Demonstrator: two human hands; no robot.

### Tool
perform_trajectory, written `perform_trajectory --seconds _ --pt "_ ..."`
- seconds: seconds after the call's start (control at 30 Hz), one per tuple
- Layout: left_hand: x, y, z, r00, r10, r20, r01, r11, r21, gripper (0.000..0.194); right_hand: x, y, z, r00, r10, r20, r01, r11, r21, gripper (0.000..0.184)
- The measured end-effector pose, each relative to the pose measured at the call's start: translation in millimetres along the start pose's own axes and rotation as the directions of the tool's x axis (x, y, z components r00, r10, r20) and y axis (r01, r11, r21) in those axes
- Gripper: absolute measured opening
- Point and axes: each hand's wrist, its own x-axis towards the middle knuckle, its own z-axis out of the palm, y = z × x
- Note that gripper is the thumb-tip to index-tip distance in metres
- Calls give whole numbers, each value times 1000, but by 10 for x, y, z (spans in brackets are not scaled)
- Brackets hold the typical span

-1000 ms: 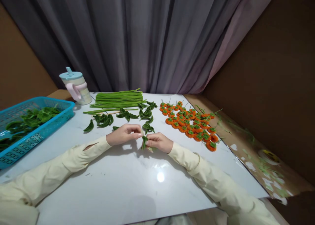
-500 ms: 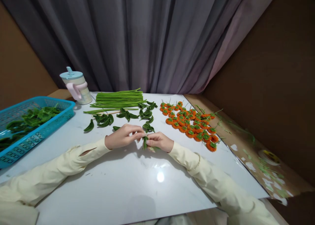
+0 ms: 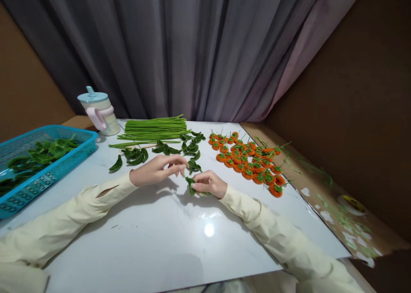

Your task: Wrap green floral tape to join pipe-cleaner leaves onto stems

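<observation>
My right hand is closed around a small bunch of fuzzy green leaves, which looks made of chenille stems. Part of the bunch is hidden behind the fingers. Just up and to the left, my left hand has its thumb and index finger drawn together in a pinch near the bunch's thin tip. Whatever lies between those fingertips is too small to make out. Behind both hands, several dark green curved leaves lie on the white tabletop.
Bright green chenille stems lie in a bundle at the back. Orange flower heads spread over the right side. At left are a blue basket with green leaves and a lidded cup. Tape and scraps lie far right.
My left hand has moved a little up and left, away from the leaf bunch. My right hand stays almost in place, and more of the bunch now shows.
</observation>
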Motion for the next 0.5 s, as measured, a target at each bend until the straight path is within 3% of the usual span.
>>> perform_trajectory --seconds 0.13,0.23,0.37,0.5 --pt "-33 21 -10 949 307 -66 -278 919 279 19 1 -9 -5 1000 18 13 -18 1000 23 37" --pt "-42 -5 17 905 421 -53 -349 808 475 14 -5 -22 -2 1000 13 25 -14 999 47 36" --pt "-48 -57 64 890 451 -61 -363 785 501 21 -8 -27 14 999 7 38 -9 999 48 37" --pt "-48 -87 107 915 388 -111 -319 864 388 29 7 -2 30 1000 -4 27 4 1000 11 40"
